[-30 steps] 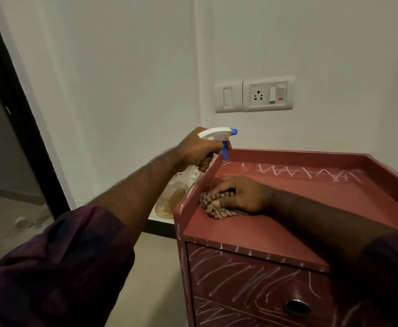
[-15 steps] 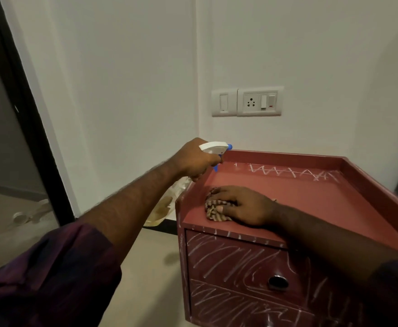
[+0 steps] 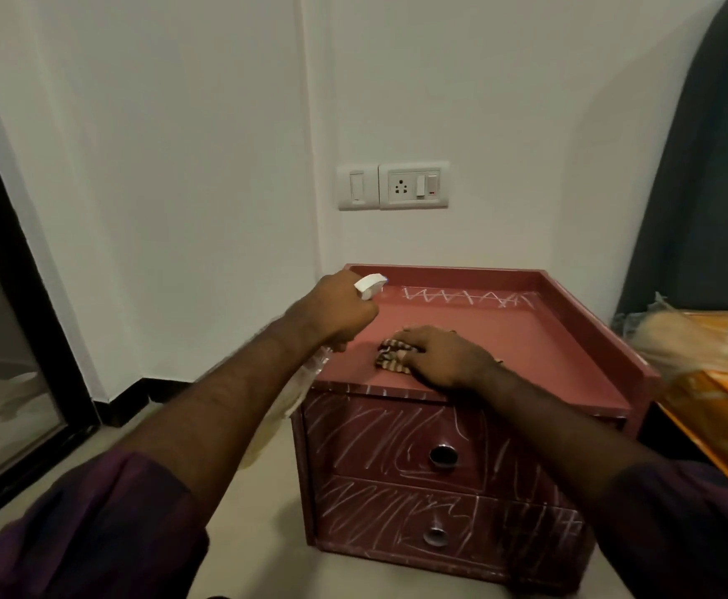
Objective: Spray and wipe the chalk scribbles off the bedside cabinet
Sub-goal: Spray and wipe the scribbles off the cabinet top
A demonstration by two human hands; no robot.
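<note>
Red cabinet (image 3: 504, 348) in white-wall corner, chalk zigzag (image 3: 465, 298) at far edge; L hand (image 3: 336, 311) grips spray bottle (image 3: 370, 285), R hand (image 3: 440, 358) flat on cloth (image 3: 390, 358).

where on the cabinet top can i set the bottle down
Free: the cabinet top between the right hand and the right rim, in front of the chalk zigzag. Crowded: front left, with the cloth, left hand and spray bottle.
</note>
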